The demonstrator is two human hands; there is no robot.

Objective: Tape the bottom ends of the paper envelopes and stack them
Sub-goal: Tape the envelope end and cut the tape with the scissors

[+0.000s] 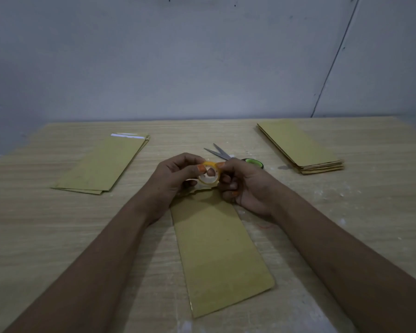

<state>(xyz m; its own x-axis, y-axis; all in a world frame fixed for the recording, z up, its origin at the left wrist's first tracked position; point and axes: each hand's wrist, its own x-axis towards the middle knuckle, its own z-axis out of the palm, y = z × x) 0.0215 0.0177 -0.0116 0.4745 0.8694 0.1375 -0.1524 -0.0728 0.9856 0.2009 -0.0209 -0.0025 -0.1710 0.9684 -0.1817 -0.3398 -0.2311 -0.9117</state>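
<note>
Taking the single envelope (220,255) that lies lengthwise in front of you as the landmark: far to its left and farther back lies one low stack of envelopes (101,164), at least two sheets by the edges showing, with a strip of white tape catching the light along the far end. Just above the landmark's far end your left hand (175,177) has its fingers curled round one small roll of clear tape (209,175), a fingertip showing through the core. Your right hand (243,186) pinches the same roll from the other side, thumb and forefinger on its rim, the other fingers curled in. Both hands hold the roll just above the envelope's far end, which they partly hide. Behind your right hand lies one pair of scissors (217,152), blades pointing left and away, its green handle (253,162) peeking out just beyond your knuckles. Far right and back from the landmark sits a second, thicker stack of envelopes (300,147); its count cannot be told. All rests on the wooden table (46,224).
</note>
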